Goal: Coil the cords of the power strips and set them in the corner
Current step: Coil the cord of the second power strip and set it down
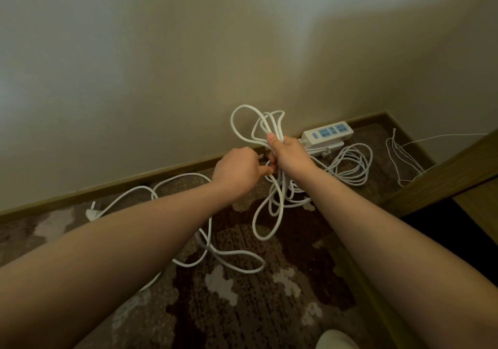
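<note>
My right hand grips a bundle of thick white cord loops held up in front of the wall; loops stick out above the fist and hang below it. My left hand is curled just left of the bundle and pinches the cord beside it. The rest of this cord trails loose over the carpet to a white end piece near the skirting board. A white power strip with blue sockets lies against the wall, its thinner cord coiled on the floor beside it.
A brown patterned carpet covers the floor, edged by a dark skirting board. Thin white wires lie in the right corner. A wooden panel rises at right. A pale shoe tip shows at the bottom.
</note>
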`<state>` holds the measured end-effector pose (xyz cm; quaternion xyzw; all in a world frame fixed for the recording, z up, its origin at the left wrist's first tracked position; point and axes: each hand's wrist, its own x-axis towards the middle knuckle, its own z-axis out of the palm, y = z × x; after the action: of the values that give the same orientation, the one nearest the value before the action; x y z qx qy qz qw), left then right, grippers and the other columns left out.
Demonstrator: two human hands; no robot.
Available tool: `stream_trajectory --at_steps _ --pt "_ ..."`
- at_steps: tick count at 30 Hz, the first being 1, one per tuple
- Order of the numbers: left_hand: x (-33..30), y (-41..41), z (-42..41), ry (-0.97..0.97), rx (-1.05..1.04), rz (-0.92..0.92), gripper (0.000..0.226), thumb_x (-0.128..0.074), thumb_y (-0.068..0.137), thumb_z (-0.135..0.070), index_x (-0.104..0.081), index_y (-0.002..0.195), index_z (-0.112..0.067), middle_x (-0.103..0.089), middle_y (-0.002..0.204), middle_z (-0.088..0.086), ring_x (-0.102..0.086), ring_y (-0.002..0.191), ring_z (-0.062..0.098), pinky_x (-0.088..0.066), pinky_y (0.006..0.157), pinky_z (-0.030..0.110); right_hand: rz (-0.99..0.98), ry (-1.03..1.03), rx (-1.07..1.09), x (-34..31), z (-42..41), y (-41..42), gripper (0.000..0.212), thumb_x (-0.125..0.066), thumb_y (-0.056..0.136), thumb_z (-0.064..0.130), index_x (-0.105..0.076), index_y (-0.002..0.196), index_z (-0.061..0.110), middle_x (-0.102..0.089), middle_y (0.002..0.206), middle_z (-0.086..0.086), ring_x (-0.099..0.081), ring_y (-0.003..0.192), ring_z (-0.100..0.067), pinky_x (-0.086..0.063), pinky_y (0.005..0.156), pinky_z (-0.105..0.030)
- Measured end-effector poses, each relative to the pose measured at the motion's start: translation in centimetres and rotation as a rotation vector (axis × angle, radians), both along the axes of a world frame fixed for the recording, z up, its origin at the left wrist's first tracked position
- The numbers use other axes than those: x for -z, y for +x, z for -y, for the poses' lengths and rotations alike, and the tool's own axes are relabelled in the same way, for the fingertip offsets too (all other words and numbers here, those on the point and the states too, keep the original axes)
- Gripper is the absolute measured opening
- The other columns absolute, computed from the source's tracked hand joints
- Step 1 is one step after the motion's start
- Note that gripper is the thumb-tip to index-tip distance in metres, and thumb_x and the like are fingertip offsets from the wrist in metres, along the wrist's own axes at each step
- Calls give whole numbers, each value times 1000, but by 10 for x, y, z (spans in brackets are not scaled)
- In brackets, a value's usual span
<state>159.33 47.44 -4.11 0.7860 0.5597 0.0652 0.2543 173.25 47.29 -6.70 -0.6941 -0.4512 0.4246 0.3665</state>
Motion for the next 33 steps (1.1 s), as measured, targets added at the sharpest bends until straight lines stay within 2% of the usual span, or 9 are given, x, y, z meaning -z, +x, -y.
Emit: stream_trajectory --at_steps 3,8,11,16,19,23,26,29,33 --pt "0 -1 -4 -140 -3 149 40 -60 88 -39 -59 61 -9 -53 54 2 -50 50 17 -39 52 31 -26 -18 21 1 3 3 48 -41 103 45 -58 74 11 -58 56 -1 -59 53 -18 -49 64 -38" --pt "-5 -2 -16 -171 69 199 31 -51 89 -15 -57 58 -14 -57 56 -1 -54 54 12 -37 51 26 -66 -14 -40 -2 6 -3 42 -41 104 40 -58 78 11 -60 52 2 -56 48 -15 -47 56 -32" --pt "-3 -4 -18 -126 45 175 32 -57 89 -22 -63 58 -16 -60 50 -6 -53 45 -2 -33 50 21 52 22 -46 0 8 -8 45 -42 104 38 -55 69 14 -56 54 -1 -53 50 -18 -43 58 -34" --pt "2 -8 -19 -81 -1 218 35 -68 81 -40 -62 53 -19 -61 53 -1 -53 48 6 -33 51 24 218 89 -72 3 15 -4 48 -43 103 44 -56 73 10 -57 64 -8 -54 60 -23 -42 60 -38" --pt "-1 -18 -25 -92 25 229 24 -71 79 -36 -53 74 -21 -66 60 -3 -59 56 9 -40 54 29 231 102 -73 4 17 0 48 -44 102 47 -58 79 6 -57 68 -9 -54 62 -23 -41 61 -36" --pt "-9 -41 -42 -7 20 233 40 -76 74 -38 -44 93 -22 -65 72 2 -61 65 18 -46 58 34 192 102 -131 -1 18 11 42 -51 98 49 -58 79 12 -51 61 0 -46 50 -11 -37 54 -30" --pt "-11 -47 -48 74 27 254 47 -77 72 -42 -45 104 -29 -59 71 -4 -58 64 10 -43 53 25 151 67 -283 -8 17 12 25 -70 86 46 -69 89 21 -58 59 8 -52 51 -4 -42 52 -25" --pt "-10 -50 -50 111 90 252 63 -75 73 -46 -46 128 -36 -55 73 -12 -54 69 6 -39 57 21 148 21 -388 -15 15 14 16 -81 78 37 -70 86 30 -64 64 8 -58 56 -2 -45 54 -21" --pt "-10 -55 -53 68 265 173 78 -72 70 -56 -35 138 -46 -66 113 1 -62 99 18 -39 72 24 242 -20 -435 -19 14 15 23 -79 81 32 -69 91 13 -61 65 1 -53 52 -6 -43 52 -24"
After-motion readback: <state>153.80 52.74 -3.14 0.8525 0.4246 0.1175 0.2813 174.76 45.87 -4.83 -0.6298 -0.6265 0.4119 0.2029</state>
